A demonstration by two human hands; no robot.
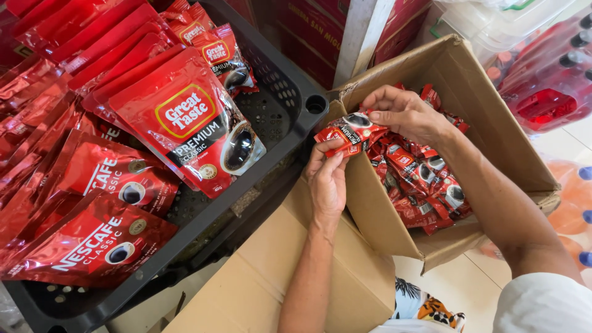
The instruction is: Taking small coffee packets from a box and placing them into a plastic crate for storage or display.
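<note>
Hands meet over the near-left rim of an open cardboard box (pixel 493 117), seen from above. Between them is a small bundle of red coffee sachets (pixel 350 133), lying with its long axis roughly left to right, tilted slightly up toward the right. Left hand (pixel 327 182) comes up from below, fingers closed around the bundle's left end. Right hand (pixel 404 114) reaches across from the right, fingertips pinching the upper right end. Both hands hold it, so neither is clearly nearer. Just beyond the right hand, inside the box, lies a heap of loose sachets (pixel 425 185) of the same kind. Well to the left, a black plastic crate (pixel 290 105) holds larger red coffee pouches (pixel 185 123) leaning in rows. A closed carton (pixel 265 277) sits under the left forearm.
</note>
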